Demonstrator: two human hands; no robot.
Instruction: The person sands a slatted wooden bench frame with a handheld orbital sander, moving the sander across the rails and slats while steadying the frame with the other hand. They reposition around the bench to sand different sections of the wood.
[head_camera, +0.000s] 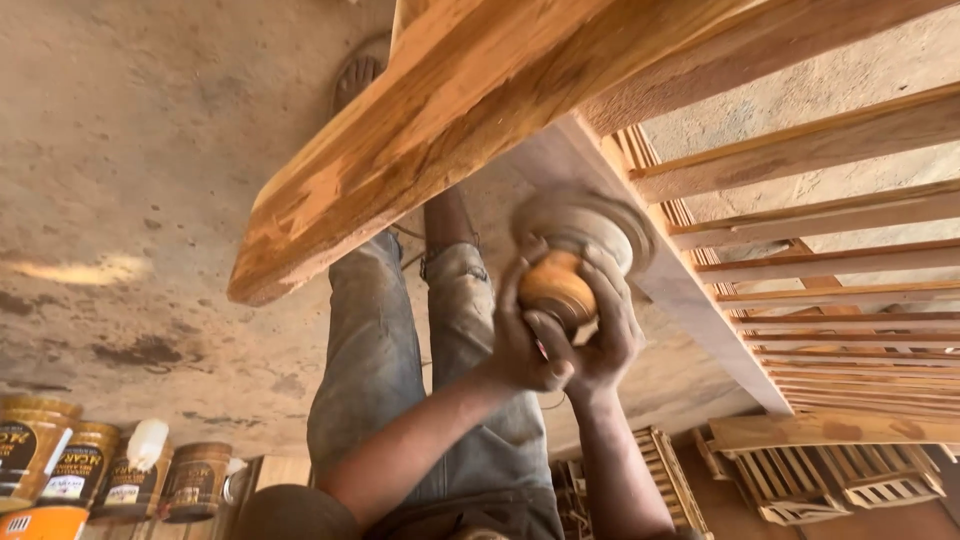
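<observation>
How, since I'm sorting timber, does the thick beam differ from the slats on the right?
The beam is one broad, thick, orange-brown piece running diagonally; the slats are many thin, paler strips, spaced in near-level rows. In the picture the beam lies left of the sander, the slats right. Both are wood.

A row of brown tins (85, 465) with dark labels stands at the lower left edge, and a white plastic bottle (147, 443) leans among them. An orange container (40, 522) shows in the corner just below the tins. The concrete floor (130, 200) is dusty, with dark stains and a pale bright patch. At the lower right, several small slatted wooden crates (830, 480) lie near one another, and another slatted piece (670, 480) sits beside them.
</observation>
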